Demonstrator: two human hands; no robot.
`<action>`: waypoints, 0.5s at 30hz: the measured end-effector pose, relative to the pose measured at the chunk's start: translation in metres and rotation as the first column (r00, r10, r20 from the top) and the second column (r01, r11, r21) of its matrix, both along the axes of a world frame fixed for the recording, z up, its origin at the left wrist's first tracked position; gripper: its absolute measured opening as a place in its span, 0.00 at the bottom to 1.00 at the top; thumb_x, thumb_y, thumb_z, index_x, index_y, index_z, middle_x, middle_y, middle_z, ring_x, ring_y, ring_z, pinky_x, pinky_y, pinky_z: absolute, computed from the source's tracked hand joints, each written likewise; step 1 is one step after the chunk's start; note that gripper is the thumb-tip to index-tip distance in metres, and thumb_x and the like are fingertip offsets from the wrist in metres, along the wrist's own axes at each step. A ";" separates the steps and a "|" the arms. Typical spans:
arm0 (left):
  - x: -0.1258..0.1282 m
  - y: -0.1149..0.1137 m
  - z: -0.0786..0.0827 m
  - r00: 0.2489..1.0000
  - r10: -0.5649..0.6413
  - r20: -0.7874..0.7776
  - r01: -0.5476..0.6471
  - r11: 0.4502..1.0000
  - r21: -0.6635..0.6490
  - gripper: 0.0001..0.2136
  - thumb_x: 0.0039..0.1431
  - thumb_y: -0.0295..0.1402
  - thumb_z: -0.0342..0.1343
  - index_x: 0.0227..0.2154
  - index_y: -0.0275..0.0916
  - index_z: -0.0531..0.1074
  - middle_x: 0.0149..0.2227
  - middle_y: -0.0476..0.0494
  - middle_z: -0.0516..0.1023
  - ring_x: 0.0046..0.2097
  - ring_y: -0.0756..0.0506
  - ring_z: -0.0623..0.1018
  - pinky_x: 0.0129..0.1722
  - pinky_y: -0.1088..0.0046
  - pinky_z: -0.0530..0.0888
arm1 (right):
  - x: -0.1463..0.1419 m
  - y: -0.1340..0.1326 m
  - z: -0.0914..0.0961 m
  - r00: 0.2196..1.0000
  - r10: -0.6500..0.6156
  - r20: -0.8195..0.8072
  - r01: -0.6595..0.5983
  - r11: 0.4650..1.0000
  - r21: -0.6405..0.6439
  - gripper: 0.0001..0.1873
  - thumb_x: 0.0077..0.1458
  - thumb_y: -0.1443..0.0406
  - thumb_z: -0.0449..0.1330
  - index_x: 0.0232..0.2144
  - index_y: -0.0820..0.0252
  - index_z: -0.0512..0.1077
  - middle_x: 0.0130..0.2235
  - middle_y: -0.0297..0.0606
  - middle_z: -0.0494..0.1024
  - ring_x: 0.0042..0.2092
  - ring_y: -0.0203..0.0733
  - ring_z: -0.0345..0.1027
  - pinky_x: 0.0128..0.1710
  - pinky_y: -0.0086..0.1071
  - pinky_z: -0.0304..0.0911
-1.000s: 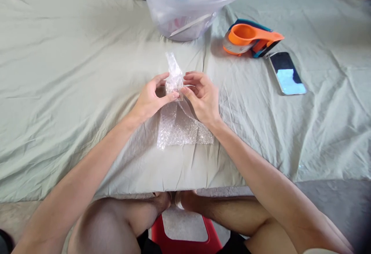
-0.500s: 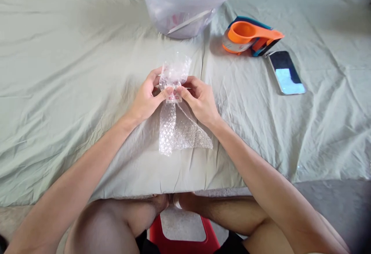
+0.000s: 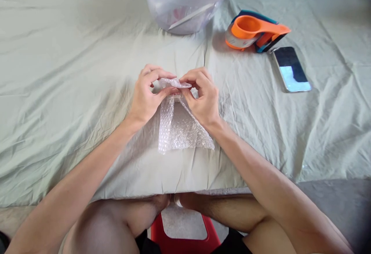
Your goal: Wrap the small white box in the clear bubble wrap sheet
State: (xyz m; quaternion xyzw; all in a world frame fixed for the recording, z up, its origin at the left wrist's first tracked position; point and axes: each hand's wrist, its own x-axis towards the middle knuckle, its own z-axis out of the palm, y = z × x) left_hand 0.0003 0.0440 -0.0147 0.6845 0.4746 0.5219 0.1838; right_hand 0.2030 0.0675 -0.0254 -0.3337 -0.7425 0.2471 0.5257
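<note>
A sheet of clear bubble wrap (image 3: pixel 179 128) lies on the pale green cloth (image 3: pixel 72 72) near its front edge. Its far end is folded over a small object that I cannot make out. My left hand (image 3: pixel 146 95) pinches that folded end from the left, thumb below and fingers curled on top. My right hand (image 3: pixel 201 95) pinches it from the right in the same way. The fingertips of both hands almost meet over the fold.
A clear plastic tub (image 3: pixel 188 2) with items inside stands at the far middle. An orange and blue tape dispenser (image 3: pixel 255 31) lies to its right, and a phone (image 3: pixel 291 70) lies face up beside it. A red stool (image 3: pixel 184 238) shows between my knees.
The upright free end of the bubble wrap has been folded down toward me over the small object. Both hands have closed over the fold and shifted slightly nearer.
</note>
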 end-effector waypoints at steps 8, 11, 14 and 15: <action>-0.002 -0.009 0.000 0.985 -0.069 -0.158 0.095 0.981 0.166 0.11 0.80 0.46 0.62 0.41 0.49 0.83 0.43 0.46 0.81 0.43 0.45 0.81 0.44 0.62 0.81 | 0.019 0.006 0.001 0.984 0.094 0.153 -0.115 0.984 0.136 0.09 0.77 0.63 0.61 0.46 0.46 0.82 0.48 0.38 0.83 0.48 0.46 0.80 0.51 0.47 0.81; -0.018 -0.014 0.001 0.949 -0.156 -0.274 0.198 0.971 0.133 0.10 0.82 0.41 0.58 0.49 0.52 0.85 0.50 0.45 0.84 0.50 0.42 0.84 0.53 0.59 0.84 | 0.032 0.008 0.001 0.964 0.156 0.217 -0.201 0.959 0.200 0.18 0.78 0.67 0.57 0.55 0.42 0.83 0.52 0.38 0.84 0.52 0.45 0.82 0.52 0.46 0.82; -0.032 -0.021 0.001 0.896 -0.201 -0.396 0.251 0.965 0.078 0.18 0.84 0.34 0.49 0.61 0.55 0.82 0.58 0.44 0.84 0.57 0.40 0.84 0.61 0.55 0.83 | 0.043 0.008 0.001 0.929 0.231 0.288 -0.293 0.935 0.197 0.29 0.77 0.72 0.52 0.67 0.38 0.77 0.59 0.40 0.82 0.58 0.47 0.82 0.57 0.48 0.82; -0.035 -0.024 0.001 0.879 -0.206 -0.430 0.253 0.966 0.054 0.19 0.83 0.33 0.49 0.64 0.56 0.81 0.61 0.43 0.83 0.59 0.39 0.84 0.64 0.53 0.82 | 0.046 0.008 0.002 0.917 0.249 0.313 -0.316 0.930 0.186 0.31 0.76 0.72 0.54 0.70 0.38 0.75 0.61 0.41 0.81 0.60 0.48 0.81 0.60 0.50 0.82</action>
